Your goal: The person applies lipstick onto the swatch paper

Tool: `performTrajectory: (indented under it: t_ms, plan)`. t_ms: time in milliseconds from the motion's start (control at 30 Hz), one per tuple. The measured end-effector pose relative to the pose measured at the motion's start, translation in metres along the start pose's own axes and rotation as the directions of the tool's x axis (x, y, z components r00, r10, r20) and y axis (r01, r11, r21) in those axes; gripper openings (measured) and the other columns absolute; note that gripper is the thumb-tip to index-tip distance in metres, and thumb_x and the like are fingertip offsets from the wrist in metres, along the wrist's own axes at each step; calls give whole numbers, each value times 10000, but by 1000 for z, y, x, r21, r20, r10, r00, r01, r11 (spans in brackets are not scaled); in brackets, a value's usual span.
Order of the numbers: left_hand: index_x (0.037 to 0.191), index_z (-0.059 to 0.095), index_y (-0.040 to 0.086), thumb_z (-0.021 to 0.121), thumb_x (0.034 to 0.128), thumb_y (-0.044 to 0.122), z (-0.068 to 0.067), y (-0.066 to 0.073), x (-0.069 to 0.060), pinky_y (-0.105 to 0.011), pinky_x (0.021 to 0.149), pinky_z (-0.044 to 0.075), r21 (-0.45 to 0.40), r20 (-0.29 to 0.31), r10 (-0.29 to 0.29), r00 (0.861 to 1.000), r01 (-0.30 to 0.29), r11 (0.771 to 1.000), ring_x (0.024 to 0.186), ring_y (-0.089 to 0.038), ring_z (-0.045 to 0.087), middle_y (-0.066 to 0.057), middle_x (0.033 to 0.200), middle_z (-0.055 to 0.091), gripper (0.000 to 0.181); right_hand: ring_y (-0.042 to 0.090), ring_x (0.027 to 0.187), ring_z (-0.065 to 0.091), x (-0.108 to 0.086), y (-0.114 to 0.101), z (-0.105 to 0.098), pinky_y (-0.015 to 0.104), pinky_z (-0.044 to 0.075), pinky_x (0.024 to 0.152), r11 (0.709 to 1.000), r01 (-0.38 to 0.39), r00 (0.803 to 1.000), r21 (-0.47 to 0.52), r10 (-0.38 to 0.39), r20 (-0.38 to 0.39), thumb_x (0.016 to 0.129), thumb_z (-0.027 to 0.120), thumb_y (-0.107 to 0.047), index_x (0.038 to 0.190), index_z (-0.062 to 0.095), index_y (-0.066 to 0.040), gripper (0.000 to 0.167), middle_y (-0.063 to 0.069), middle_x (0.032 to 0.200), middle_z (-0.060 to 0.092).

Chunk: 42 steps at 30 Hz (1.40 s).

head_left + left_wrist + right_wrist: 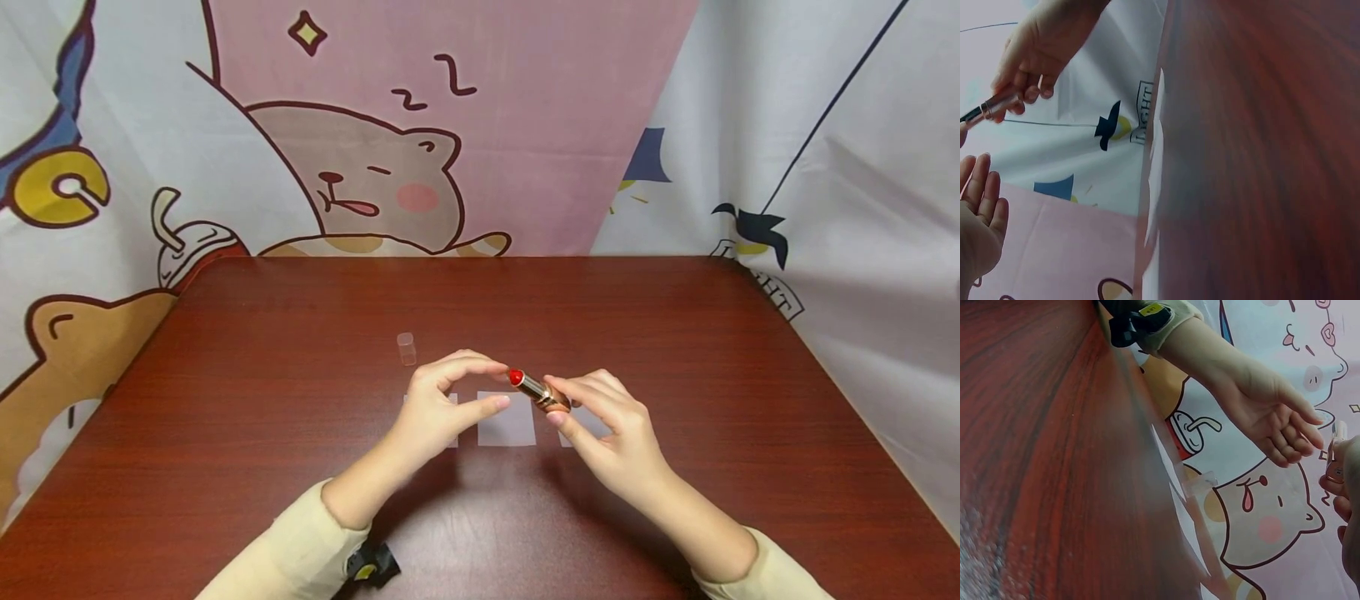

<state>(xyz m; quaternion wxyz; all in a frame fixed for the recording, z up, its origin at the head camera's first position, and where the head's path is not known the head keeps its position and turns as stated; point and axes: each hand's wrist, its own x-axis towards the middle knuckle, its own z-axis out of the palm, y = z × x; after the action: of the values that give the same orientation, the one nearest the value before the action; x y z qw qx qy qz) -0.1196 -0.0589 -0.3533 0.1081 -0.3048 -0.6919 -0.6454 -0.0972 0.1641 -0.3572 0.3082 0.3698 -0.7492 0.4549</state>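
Note:
An uncapped lipstick (542, 393) with a red tip and gold base is pinched between the thumb and fingers of my right hand (615, 425), its tip pointing up and left. My left hand (442, 404) is beside the red tip, thumb and fingers apart, index fingertip close to it; whether they touch, I cannot tell. In the left wrist view the right hand (1038, 53) grips the lipstick (999, 105). The right wrist view has the left hand (1272, 412) with relaxed fingers.
A clear cap (407, 348) stands on the brown table (300, 333), behind my left hand. White paper squares lie in a row under the hands, the middle one (507, 421) most visible. A printed curtain hangs behind the table.

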Motion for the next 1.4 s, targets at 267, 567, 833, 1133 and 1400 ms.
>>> performTrajectory:
  t_ms: [267, 567, 833, 1133, 1400]
  plan:
    - [1025, 709, -3, 809, 730, -11, -24, -8, -7, -340, 922, 456, 75, 10, -15, 1000, 14, 997, 989, -199, 619, -55, 1007, 681, 311, 162, 791, 554, 3, -2, 0, 229, 439, 730, 1000, 1, 1000, 8, -1, -4, 931, 632, -322, 1062, 688, 46, 394, 22, 849, 674]
    - [1041, 670, -76, 782, 710, -94, -47, 14, -12, -360, 916, 446, 207, 42, -105, 994, 94, 974, 1011, -258, 599, -158, 1025, 667, 350, 168, 780, 549, 13, -17, 0, 199, 442, 742, 1000, 2, 1000, 30, -2, -3, 946, 622, -281, 1039, 683, 66, 364, 49, 830, 666]
    - [1132, 674, 13, 814, 736, 17, -73, -24, -27, -441, 951, 422, 237, 66, -186, 980, 166, 957, 1084, -213, 580, -75, 1105, 669, 421, 164, 782, 549, 10, -10, 2, 246, 453, 704, 999, -15, 1000, 32, 15, 5, 930, 652, -227, 1024, 685, 65, 308, 37, 828, 658]
    - [1211, 645, 46, 824, 751, 118, -91, -38, -38, -492, 994, 385, 318, 139, -282, 949, 228, 921, 1171, -185, 534, 3, 1197, 635, 499, 171, 798, 549, 7, -2, 8, 250, 454, 715, 996, -65, 998, 54, 63, 22, 747, 722, 64, 1034, 692, 43, 289, 28, 849, 662]
    - [1288, 603, 95, 820, 768, 225, -103, -44, -50, -504, 1026, 339, 387, 204, -363, 909, 266, 883, 1237, -201, 484, -1, 1276, 597, 579, 184, 773, 532, 10, -3, 17, 221, 428, 706, 988, -114, 992, 103, 108, 63, 760, 719, 79, 1047, 694, 23, 293, -5, 850, 648]
